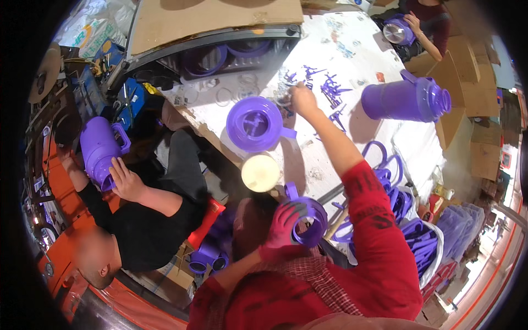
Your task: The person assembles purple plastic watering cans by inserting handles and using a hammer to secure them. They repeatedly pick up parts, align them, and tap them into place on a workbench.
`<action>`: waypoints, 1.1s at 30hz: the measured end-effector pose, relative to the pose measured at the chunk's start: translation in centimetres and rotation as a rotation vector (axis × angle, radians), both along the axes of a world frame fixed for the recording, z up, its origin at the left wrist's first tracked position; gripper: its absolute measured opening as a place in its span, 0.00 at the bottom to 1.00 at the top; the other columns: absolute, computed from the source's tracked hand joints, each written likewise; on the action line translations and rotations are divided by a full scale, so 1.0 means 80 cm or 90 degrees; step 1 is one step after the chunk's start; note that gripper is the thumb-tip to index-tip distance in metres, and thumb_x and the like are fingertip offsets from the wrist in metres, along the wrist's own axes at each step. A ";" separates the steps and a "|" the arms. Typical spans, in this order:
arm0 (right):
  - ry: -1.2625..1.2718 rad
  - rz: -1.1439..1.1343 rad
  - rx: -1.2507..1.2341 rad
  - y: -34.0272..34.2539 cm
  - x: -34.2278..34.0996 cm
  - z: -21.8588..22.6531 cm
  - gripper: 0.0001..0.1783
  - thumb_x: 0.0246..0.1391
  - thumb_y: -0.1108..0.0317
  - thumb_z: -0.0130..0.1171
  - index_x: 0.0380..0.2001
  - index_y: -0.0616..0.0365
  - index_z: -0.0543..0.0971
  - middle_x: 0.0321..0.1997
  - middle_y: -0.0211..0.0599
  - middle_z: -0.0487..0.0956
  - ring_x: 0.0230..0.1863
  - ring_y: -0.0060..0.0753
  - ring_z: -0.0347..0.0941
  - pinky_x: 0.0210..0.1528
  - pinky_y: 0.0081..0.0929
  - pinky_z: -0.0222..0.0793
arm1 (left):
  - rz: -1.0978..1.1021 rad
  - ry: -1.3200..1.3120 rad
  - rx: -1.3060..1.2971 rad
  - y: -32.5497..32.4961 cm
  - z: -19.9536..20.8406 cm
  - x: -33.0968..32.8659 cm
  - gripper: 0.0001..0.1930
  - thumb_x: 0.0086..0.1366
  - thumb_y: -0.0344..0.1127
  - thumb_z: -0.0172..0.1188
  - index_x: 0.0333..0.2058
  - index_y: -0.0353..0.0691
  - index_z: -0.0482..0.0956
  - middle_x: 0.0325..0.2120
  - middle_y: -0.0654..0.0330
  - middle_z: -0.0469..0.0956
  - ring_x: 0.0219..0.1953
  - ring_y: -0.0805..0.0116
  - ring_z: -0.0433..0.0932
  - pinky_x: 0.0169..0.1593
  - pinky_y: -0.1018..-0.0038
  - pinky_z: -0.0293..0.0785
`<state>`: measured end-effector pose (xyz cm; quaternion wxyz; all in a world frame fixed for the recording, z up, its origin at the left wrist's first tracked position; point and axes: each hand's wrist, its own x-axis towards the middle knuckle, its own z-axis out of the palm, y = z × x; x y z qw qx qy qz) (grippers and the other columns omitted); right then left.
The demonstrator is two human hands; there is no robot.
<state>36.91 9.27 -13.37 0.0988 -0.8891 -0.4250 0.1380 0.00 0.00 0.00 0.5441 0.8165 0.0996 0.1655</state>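
Observation:
My left hand (286, 224), in a pink and grey glove, is closed on a purple plastic jug body (315, 231). That jug body is held near my chest with its round opening toward me and its handle pointing away. My bare right hand (303, 101) reaches across the white table, its fingers bent down among small clear rings and purple parts (332, 91). Whether it pinches one of them is hard to make out. Left of my right arm stands another purple jug body (254, 124), seen from above, beside a round cream-coloured disc (260, 172).
A purple jug (401, 100) lies at the table's right. Purple handles and straps (421, 242) fill a bag at my right. At the left, a co-worker in black holds a purple jug (100, 149); another person holds one (399, 31) at far right. A cardboard-topped rack (220, 19) stands behind.

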 end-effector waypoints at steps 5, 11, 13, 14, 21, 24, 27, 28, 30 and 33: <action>0.290 -0.175 0.280 -0.192 -0.073 0.186 0.13 0.54 0.64 0.67 0.36 0.65 0.83 0.35 0.43 0.77 0.34 0.36 0.76 0.42 0.33 0.74 | 0.027 0.059 -0.021 0.019 0.064 0.043 0.46 0.40 0.46 0.79 0.59 0.38 0.70 0.59 0.50 0.70 0.62 0.45 0.66 0.68 0.49 0.58; 0.439 -0.088 0.317 -0.318 -0.208 0.394 0.29 0.63 0.68 0.56 0.66 0.62 0.68 0.56 0.42 0.81 0.57 0.38 0.77 0.61 0.35 0.70 | 0.032 -0.007 0.103 -0.003 0.089 0.105 0.46 0.43 0.49 0.77 0.60 0.40 0.69 0.60 0.53 0.70 0.63 0.46 0.65 0.67 0.49 0.58; 0.388 -0.088 0.319 -0.329 -0.244 0.415 0.29 0.55 0.81 0.54 0.62 0.59 0.69 0.52 0.45 0.81 0.54 0.48 0.79 0.57 0.37 0.74 | -0.009 -0.011 0.122 -0.017 0.104 0.113 0.44 0.44 0.49 0.76 0.60 0.40 0.69 0.61 0.52 0.70 0.64 0.45 0.65 0.68 0.47 0.57; 0.269 -0.038 0.269 -0.330 -0.251 0.413 0.27 0.52 0.81 0.55 0.58 0.59 0.71 0.50 0.46 0.80 0.50 0.49 0.80 0.52 0.38 0.76 | -0.026 -0.013 0.138 -0.025 0.111 0.116 0.44 0.44 0.48 0.76 0.60 0.40 0.69 0.61 0.52 0.70 0.64 0.46 0.65 0.68 0.46 0.56; 0.072 0.013 0.151 -0.359 -0.268 0.382 0.12 0.45 0.75 0.58 0.36 0.63 0.75 0.39 0.44 0.76 0.40 0.47 0.77 0.37 0.36 0.77 | -0.093 -0.082 0.251 -0.066 0.121 0.113 0.40 0.44 0.43 0.71 0.59 0.43 0.71 0.61 0.55 0.70 0.67 0.52 0.64 0.69 0.43 0.53; -0.026 -0.015 0.242 -0.362 -0.282 0.360 0.10 0.45 0.74 0.57 0.34 0.62 0.75 0.38 0.42 0.76 0.39 0.44 0.78 0.36 0.36 0.77 | -0.083 -0.075 0.230 -0.070 0.115 0.110 0.40 0.44 0.44 0.71 0.59 0.43 0.71 0.61 0.55 0.69 0.66 0.51 0.64 0.69 0.44 0.52; -0.068 -0.020 0.202 -0.361 -0.286 0.360 0.07 0.46 0.74 0.56 0.31 0.59 0.75 0.32 0.37 0.77 0.36 0.42 0.78 0.34 0.36 0.76 | -0.082 -0.067 0.229 -0.078 0.106 0.104 0.41 0.44 0.45 0.72 0.59 0.43 0.71 0.61 0.55 0.69 0.66 0.51 0.64 0.69 0.44 0.52; -0.045 0.002 0.123 -0.364 -0.282 0.361 0.06 0.45 0.73 0.56 0.30 0.58 0.76 0.31 0.37 0.77 0.36 0.41 0.79 0.33 0.36 0.76 | -0.088 -0.063 0.228 -0.081 0.103 0.102 0.41 0.44 0.45 0.72 0.59 0.42 0.71 0.61 0.55 0.69 0.66 0.51 0.64 0.69 0.44 0.52; -0.037 0.056 0.069 -0.369 -0.274 0.357 0.05 0.43 0.71 0.57 0.27 0.55 0.77 0.26 0.35 0.77 0.35 0.40 0.79 0.31 0.35 0.76 | -0.097 -0.041 0.239 -0.080 0.098 0.101 0.41 0.44 0.47 0.72 0.59 0.42 0.71 0.61 0.54 0.69 0.66 0.51 0.64 0.70 0.45 0.53; 0.067 0.107 0.109 -0.377 -0.265 0.341 0.08 0.43 0.71 0.59 0.31 0.57 0.80 0.27 0.37 0.78 0.34 0.42 0.79 0.32 0.36 0.75 | -0.079 -0.041 0.238 -0.075 0.090 0.094 0.41 0.44 0.49 0.72 0.58 0.42 0.72 0.61 0.54 0.70 0.65 0.50 0.66 0.70 0.45 0.54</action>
